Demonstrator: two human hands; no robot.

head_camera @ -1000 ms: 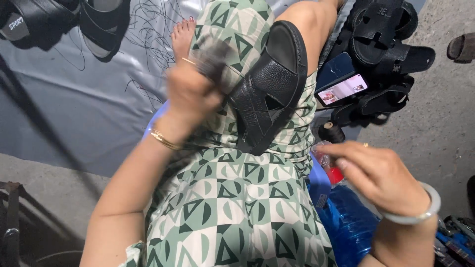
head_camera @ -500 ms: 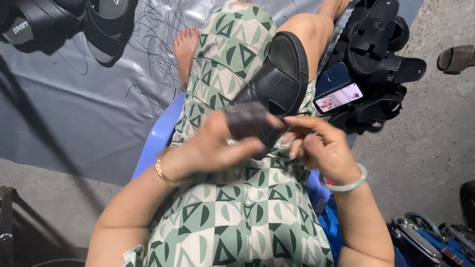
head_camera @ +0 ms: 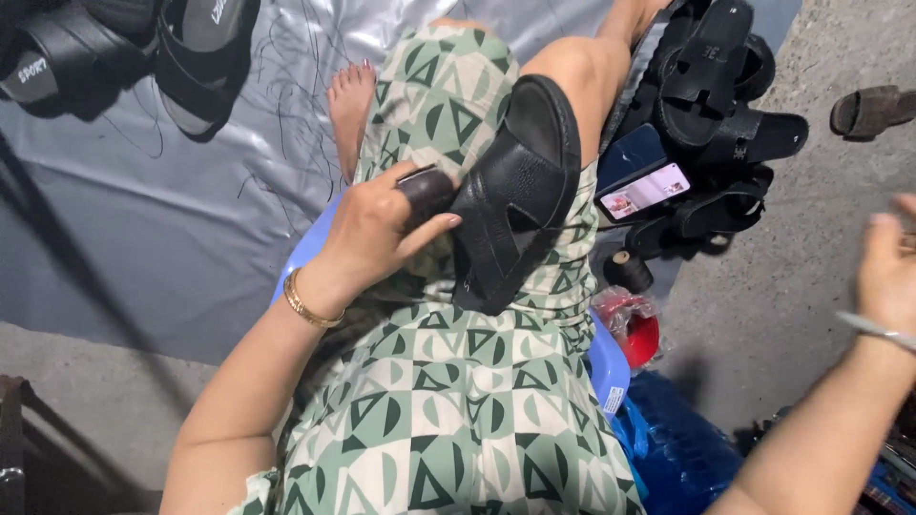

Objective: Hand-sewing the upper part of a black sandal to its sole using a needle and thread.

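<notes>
Gripping a small dark cylindrical tool between thumb and curled fingers, the left hand presses it against the side of a black leather slide sandal, which lies sole-down across the person's lap on a green-and-cream geometric-patterned dress. The sandal's toe points toward the bare knee and its heel toward the waist. A thin gold bangle circles the left wrist. The right hand is lifted well apart at the right edge of the view, fingers spread and holding nothing, a pale bangle on its wrist. Just beside the right thigh lie a smartphone with a lit screen, a pile of black sandals, a dark spool of thread and a red container in clear plastic. A grey plastic sheet covers the ground on the left, with more black sandals at its top corner
</notes>
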